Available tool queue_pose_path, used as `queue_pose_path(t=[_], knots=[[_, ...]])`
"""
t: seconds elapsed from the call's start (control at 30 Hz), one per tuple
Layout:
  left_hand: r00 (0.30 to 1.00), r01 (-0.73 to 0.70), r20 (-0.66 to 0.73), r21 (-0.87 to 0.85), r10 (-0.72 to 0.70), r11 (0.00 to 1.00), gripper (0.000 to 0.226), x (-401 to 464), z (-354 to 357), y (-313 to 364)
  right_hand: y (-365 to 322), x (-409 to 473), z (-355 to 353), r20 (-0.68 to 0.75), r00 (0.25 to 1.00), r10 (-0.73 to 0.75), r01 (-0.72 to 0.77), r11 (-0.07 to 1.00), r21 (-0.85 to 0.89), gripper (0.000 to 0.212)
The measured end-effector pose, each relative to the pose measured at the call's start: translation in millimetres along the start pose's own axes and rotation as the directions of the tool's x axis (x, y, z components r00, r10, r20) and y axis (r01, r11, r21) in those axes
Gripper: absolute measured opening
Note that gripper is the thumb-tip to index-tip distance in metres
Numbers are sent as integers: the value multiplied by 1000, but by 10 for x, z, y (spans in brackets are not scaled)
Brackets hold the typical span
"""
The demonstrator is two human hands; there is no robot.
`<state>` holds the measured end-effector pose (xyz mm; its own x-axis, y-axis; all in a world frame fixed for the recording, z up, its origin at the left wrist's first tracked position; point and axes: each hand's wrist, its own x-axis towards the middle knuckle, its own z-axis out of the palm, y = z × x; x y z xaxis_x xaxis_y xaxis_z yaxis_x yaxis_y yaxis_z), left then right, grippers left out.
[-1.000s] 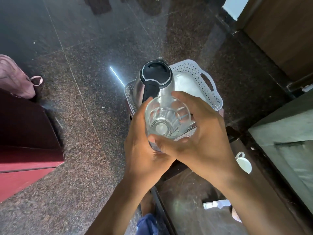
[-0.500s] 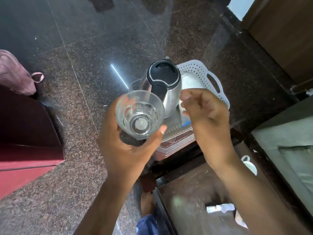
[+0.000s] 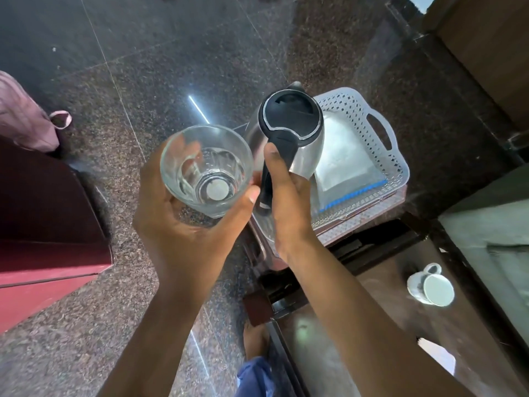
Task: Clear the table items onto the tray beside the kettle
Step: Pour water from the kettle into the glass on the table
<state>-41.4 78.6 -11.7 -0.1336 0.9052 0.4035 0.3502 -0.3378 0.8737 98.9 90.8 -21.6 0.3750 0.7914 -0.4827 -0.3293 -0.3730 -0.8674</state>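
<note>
My left hand (image 3: 183, 224) grips a clear drinking glass (image 3: 206, 170), held upright in the air left of the kettle. The steel kettle (image 3: 292, 121) with a black lid stands on the left part of a white perforated tray (image 3: 398, 164). My right hand (image 3: 289, 202) is wrapped around the kettle's black handle. A clear pouch with a blue strip (image 3: 343, 164) lies inside the tray. A white cup (image 3: 432, 287) lies on its side on the dark table (image 3: 357, 325) at the lower right.
The tray rests on a small stand over a dark granite floor (image 3: 171, 53). A red cabinet (image 3: 43, 239) and a pink bag (image 3: 25, 118) sit at the left. A grey surface (image 3: 492, 224) borders the right. My bare foot (image 3: 254, 339) shows below.
My right hand let go of the glass and moved onto the kettle's handle. My left hand carried the glass leftward, away from the tray.
</note>
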Motion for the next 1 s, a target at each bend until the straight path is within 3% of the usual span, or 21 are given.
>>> queue_pose_path(t=[0.2,0.37,0.53,0.7,0.87,1.0], knots=[[1000,6,-13,9,-6,1000,82,73,-26,-64,147,59,222,-168,973,-156,170,983,71,63],[1000,3,-2,23,-3,1000,83,144,-52,-144,173,121,228,-281,926,-250,268,963,24,75],[1000,-4,25,3,4,1000,80,189,-56,-153,137,143,97,-265,928,-261,267,963,-13,83],[998,-68,10,4,68,998,76,254,-27,-89,10,74,7,-253,941,-224,248,967,66,85],[993,-116,-12,16,116,993,75,266,-16,30,-290,-160,-184,-193,937,-291,313,945,94,69],[995,-97,-1,1,97,995,75,258,14,170,-689,-420,-480,-129,930,-343,359,924,130,78]])
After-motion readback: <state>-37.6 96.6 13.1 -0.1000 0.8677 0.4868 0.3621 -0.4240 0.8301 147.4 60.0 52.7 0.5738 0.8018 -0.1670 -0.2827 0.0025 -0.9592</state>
